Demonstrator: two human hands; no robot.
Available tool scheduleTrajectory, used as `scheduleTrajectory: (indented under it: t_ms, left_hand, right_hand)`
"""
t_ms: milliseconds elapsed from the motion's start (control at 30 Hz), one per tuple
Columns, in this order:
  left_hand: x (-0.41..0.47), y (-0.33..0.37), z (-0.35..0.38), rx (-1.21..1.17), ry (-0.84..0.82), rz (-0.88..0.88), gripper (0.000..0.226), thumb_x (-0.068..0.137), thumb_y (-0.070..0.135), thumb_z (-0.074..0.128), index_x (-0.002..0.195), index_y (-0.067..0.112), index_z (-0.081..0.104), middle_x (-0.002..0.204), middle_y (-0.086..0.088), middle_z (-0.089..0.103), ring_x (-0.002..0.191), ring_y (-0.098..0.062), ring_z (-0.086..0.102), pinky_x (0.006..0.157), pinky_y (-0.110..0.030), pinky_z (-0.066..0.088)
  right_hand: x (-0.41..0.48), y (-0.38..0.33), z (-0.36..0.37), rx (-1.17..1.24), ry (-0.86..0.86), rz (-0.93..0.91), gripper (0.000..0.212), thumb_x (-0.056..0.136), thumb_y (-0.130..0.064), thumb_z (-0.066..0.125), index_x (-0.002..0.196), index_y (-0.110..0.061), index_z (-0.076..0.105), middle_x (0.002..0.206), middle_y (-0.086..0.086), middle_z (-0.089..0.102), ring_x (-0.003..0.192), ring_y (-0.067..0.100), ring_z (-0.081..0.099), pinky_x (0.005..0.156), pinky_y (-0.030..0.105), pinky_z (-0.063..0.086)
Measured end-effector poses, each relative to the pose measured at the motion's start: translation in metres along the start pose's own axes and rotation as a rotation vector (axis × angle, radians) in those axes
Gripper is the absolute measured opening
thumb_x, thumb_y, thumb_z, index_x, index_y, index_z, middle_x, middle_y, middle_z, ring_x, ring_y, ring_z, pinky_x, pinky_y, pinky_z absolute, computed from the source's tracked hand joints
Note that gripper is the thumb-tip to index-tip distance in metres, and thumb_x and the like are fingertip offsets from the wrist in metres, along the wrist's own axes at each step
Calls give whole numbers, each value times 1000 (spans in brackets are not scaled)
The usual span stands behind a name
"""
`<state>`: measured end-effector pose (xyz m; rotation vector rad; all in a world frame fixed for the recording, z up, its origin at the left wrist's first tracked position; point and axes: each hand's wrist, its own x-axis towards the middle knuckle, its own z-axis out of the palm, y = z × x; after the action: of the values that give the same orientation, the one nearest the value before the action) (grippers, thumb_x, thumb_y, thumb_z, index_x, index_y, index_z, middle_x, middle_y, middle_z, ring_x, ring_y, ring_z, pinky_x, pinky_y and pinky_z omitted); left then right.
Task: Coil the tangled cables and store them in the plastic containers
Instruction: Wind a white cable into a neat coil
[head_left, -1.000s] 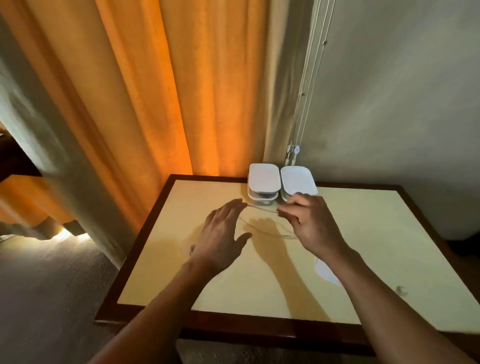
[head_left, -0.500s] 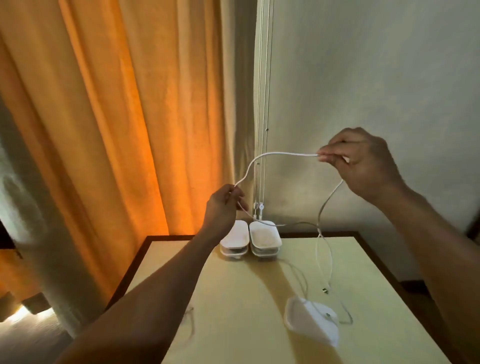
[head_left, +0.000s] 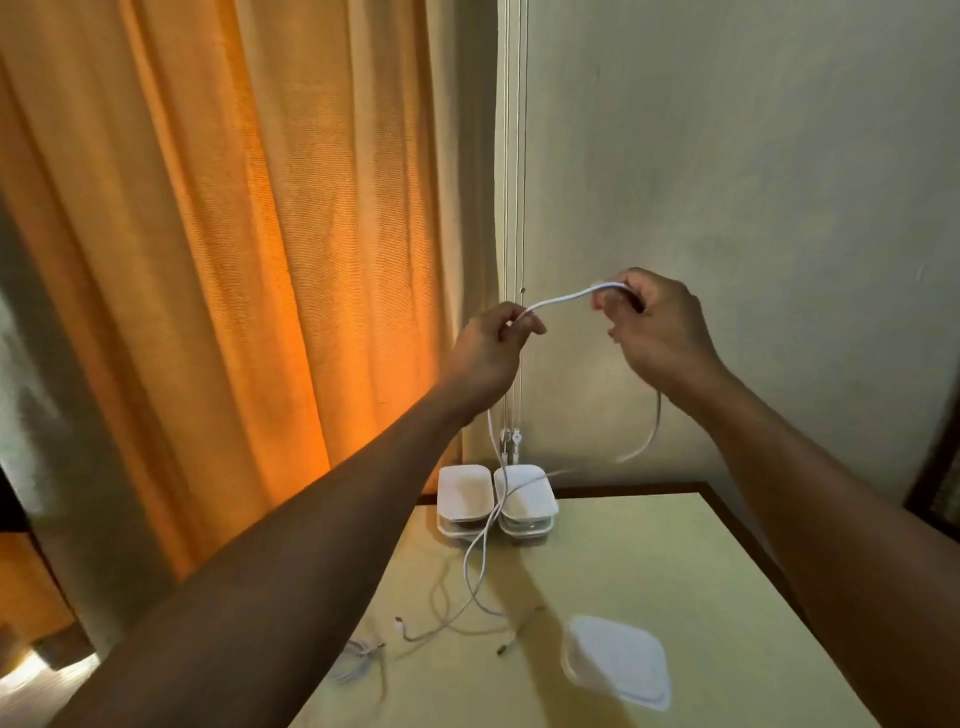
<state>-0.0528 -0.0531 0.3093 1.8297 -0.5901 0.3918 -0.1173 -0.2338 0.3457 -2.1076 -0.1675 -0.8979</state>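
A white cable (head_left: 566, 297) is held in the air above the far end of the table (head_left: 649, 561), drawn into a shallow arch between the two hands. The left hand (head_left: 488, 343) is closed on it, the cable being pinched between thumb and curled fingers. The right hand (head_left: 660, 332) is likewise curled round the cable, near the left hand and slightly higher.

From the left hand the cable drops almost straight down. It passes in front of the right rear container (head_left: 525, 493) and reaches the table, where it is spread in loose loops. From the right hand a second length hangs below the wrist and curves back toward the wall (head_left: 753, 182) (where this length ends cannot be made out).

The right rear container and the left rear container (head_left: 464, 493) are set side by side, touching, at the far edge of the table. Both are fitted with white lids. A third container (head_left: 618, 660), blurred, is placed on the near right part of the table, well apart from the pair and well below the hands.

A thin tangled cable (head_left: 358, 660) is noted near the left edge of the table, beside the left forearm. A short cable (head_left: 519, 631) with a plug end is recorded between the loops and the third container. An orange curtain (head_left: 234, 260) hangs at the left, and blind cords (head_left: 514, 208) hang down the wall behind the hands.
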Motion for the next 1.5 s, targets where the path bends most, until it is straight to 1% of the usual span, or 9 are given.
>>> scheduleTrajectory:
  t_ms: [233,500,700,800,867,967,1100,1233,1500]
  left_hand:
    - [-46,-52,-26,-30,-196,-142,33,107,28,53,88,7,68,63,-1,53,59,-13,53,62,-32,50]
    - [-57,-85,-42,51,-145,-167,21,104,21,60,100,2,69,76,-8,51,70,-17,48,63,-38,47]
    - [-42,-83,-61,4,36,-122,21,107,21,53,107,17,74,57,14,38,51,-8,28,50,-21,28]
    - [-24,-64,-50,112,44,1,20,104,19,58,109,15,77,53,18,51,48,-4,39,51,-19,30]
    - [-14,-50,-39,175,22,62,16,102,17,63,105,16,79,63,20,59,57,3,50,58,-16,35]
    - [-2,-34,-22,192,-42,125,15,100,17,65,103,10,78,80,16,67,72,11,57,67,-7,37]
    - [-1,-22,-21,190,-60,126,12,99,18,66,101,9,74,85,2,67,72,5,55,66,-9,39]
    - [-15,-25,-37,114,-163,10,13,101,18,64,101,9,73,76,-8,56,61,-7,47,57,-19,41]
    - [-47,-68,-59,155,-294,-65,28,107,27,54,90,15,73,70,-2,52,64,-10,46,61,-25,42]
  right_hand:
    - [48,-6,-52,893,259,471,30,90,2,47,65,-13,48,41,-5,25,38,11,19,49,24,20]
    - [51,42,-84,392,697,530,19,75,-18,52,60,-6,51,54,3,39,42,19,33,46,29,29]
    - [20,105,-74,-558,84,242,15,91,-22,57,84,-9,60,82,20,64,74,33,53,66,35,43]
    - [10,94,-46,-792,-456,357,83,86,-32,72,154,-13,27,143,21,48,126,38,49,104,46,42]
    - [2,68,-21,-810,-505,197,110,84,-43,75,161,-16,1,161,16,24,146,37,29,115,49,30]
    - [-9,28,18,-528,-412,-60,89,91,-45,70,159,-18,19,161,9,33,146,29,34,118,45,31]
    - [-7,6,38,-170,-397,-15,18,103,-24,56,108,-17,72,90,2,72,83,20,71,79,37,61]
    - [0,9,30,-51,-275,83,25,106,-24,49,95,-17,71,75,3,58,63,22,57,52,32,52]
    - [22,22,-13,-52,-31,-11,19,93,-35,72,88,-18,64,80,-1,65,70,13,54,66,30,45]
